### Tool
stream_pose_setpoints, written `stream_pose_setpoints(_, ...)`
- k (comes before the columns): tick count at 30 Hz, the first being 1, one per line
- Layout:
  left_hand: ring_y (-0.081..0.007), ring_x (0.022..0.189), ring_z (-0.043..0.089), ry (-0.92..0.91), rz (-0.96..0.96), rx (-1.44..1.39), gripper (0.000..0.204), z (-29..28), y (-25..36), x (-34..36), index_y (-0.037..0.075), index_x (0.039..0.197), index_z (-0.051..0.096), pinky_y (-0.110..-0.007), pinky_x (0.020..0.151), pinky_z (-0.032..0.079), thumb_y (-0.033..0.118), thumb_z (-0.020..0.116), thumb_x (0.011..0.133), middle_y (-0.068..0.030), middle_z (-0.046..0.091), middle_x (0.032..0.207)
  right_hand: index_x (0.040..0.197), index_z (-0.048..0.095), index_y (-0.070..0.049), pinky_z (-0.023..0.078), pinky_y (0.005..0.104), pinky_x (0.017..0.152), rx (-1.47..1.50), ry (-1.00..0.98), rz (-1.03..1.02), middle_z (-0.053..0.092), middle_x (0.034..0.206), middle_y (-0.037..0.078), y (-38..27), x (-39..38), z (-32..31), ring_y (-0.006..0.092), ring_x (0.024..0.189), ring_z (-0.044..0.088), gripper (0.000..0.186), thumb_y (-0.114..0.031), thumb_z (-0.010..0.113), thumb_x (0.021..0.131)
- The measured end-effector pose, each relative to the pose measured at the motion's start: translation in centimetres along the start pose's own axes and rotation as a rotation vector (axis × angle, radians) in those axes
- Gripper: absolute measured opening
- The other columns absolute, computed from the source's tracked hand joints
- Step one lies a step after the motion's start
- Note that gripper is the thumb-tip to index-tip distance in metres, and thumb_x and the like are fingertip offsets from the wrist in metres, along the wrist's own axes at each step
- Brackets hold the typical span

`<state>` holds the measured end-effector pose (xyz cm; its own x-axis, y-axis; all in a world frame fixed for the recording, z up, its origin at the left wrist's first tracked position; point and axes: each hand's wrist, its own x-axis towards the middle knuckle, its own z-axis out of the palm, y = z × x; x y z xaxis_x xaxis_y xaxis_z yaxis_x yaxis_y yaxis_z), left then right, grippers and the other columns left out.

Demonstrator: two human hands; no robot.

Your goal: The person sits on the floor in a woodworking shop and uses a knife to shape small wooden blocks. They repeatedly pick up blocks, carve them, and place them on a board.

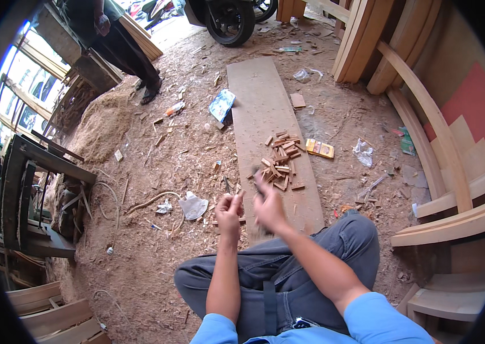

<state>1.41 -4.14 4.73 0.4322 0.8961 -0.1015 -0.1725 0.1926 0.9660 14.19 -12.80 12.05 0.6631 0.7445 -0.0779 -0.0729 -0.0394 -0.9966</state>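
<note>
My left hand [230, 213] is closed in a pinch above the near left edge of a long board [259, 94]; what sits between its fingertips is too small to name. Just to its right, my right hand [270, 207] is smeared by motion. Its fingers are curled round something dark and narrow that sticks up past them, too blurred to name. Beyond both hands, a loose heap of small wooden blocks [281, 157] lies on the board, with a few stray pieces at its edges.
A yellow packet [320, 148] lies beside the board's right edge, a blue-and-white packet [221, 105] at its left. Wood shavings and plastic scraps [193, 206] cover the ground. Curved wooden frames [437, 126] stand at right. A person [104, 34] stands far left, near a motorbike wheel [230, 23].
</note>
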Motion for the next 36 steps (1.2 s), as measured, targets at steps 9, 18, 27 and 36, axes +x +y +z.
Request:
stream_pose_setpoints(9,-0.0072,0.056,0.049,0.045,-0.086,-0.364,0.012,-0.8,0.1,1.4,0.008,0.09,0.061,-0.023,0.052,0.039,0.015,0.06,0.1,0.0008,0.056,0.067,0.155,0.029,-0.014,0.048,0.0272,0.037,0.263,-0.103,0.159,0.052,0.061,0.0,0.9,-0.5,-1.6,0.0086,0.041,0.047,0.067,0.002,0.051,0.094)
stream_pose_setpoints(18,-0.0061,0.063,0.052,0.046,-0.147,-0.517,0.011,-1.6,1.0,1.4,0.009,0.099,0.058,-0.022,0.057,0.046,0.016,0.051,0.103,0.0023,0.055,0.074,0.152,0.04,-0.016,0.046,0.028,0.042,0.013,-0.404,0.093,0.058,0.065,0.002,1.7,-3.4,2.3,0.0075,0.043,0.05,0.067,0.001,0.051,0.088)
stream_pose_setpoints(27,-0.004,0.062,0.052,0.071,-0.064,-0.486,0.017,-0.9,0.6,1.5,0.011,0.088,0.058,-0.021,0.056,0.045,0.018,0.056,0.102,0.0039,0.055,0.07,0.151,0.043,-0.016,0.044,0.0263,0.051,-0.124,-0.352,-0.09,0.061,0.068,0.005,4.8,-3.3,3.4,0.0051,0.054,0.049,0.068,-0.001,0.053,0.086)
stream_pose_setpoints(36,-0.0121,0.074,0.063,0.024,-0.122,-0.518,0.013,-2.1,-0.1,1.6,0.006,0.096,0.058,-0.026,0.068,0.053,0.013,0.051,0.103,-0.006,0.065,0.086,0.149,0.045,-0.015,0.049,0.0318,0.052,-0.146,-0.392,0.066,0.063,0.071,0.012,2.3,-3.4,2.5,0.013,0.052,0.058,0.065,-0.001,0.051,0.086)
